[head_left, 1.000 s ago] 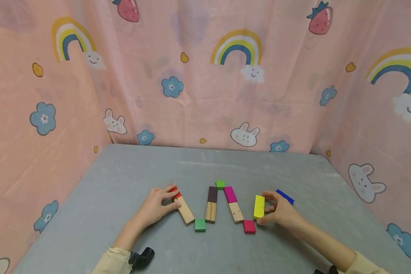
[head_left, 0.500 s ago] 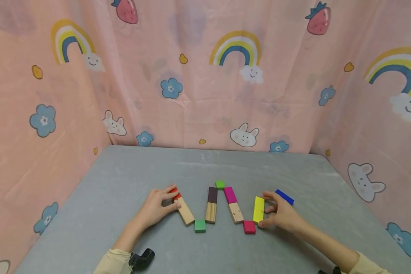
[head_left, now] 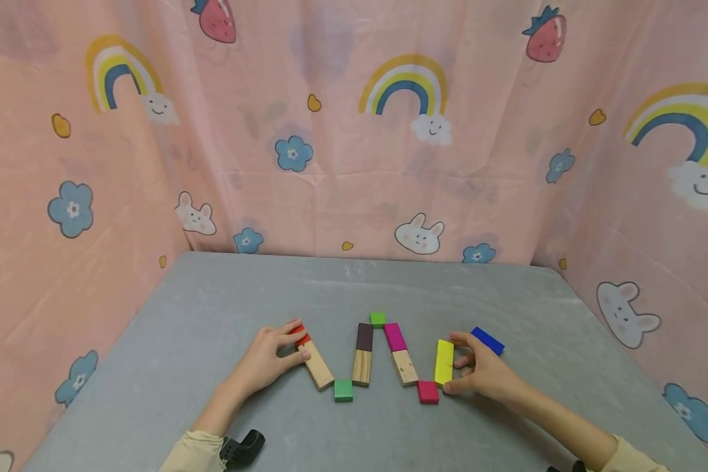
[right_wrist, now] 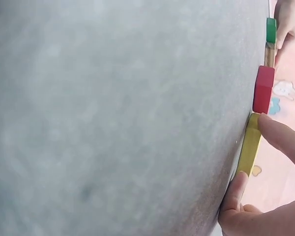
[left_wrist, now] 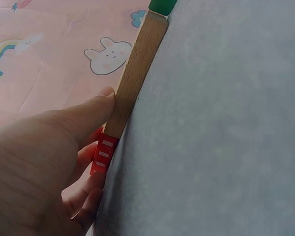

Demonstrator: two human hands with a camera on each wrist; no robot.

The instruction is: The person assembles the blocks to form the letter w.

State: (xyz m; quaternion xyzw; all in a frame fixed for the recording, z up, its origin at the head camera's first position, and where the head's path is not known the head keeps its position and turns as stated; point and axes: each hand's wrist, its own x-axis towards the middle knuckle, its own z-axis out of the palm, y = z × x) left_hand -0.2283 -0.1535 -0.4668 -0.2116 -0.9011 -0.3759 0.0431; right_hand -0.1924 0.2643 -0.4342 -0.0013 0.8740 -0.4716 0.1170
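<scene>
My left hand (head_left: pixel 271 357) grips the upper end of a block with a red end and plain wood body (head_left: pixel 318 367). The left wrist view shows the thumb on the wood and other fingers behind the red end (left_wrist: pixel 104 152), which has white window marks. A green block (head_left: pixel 343 391) sits at its lower end. My right hand (head_left: pixel 486 370) pinches a yellow block (head_left: pixel 444 362) between thumb and finger, one at each end. Its near end is right by a crimson block (head_left: pixel 428 392). A blue block (head_left: pixel 488 341) lies just behind the right hand.
Between the hands lie a dark-and-wood block (head_left: pixel 362 354), a light green block (head_left: pixel 378 320) and a magenta-and-wood block (head_left: pixel 400 354), forming a zigzag with the others. The grey table (head_left: pixel 259 282) ends at a pink patterned curtain (head_left: pixel 342 183).
The right hand has brought the yellow block slightly nearer the person, down beside the crimson block. The blue block now shows a broader face. The left hand keeps its place.
</scene>
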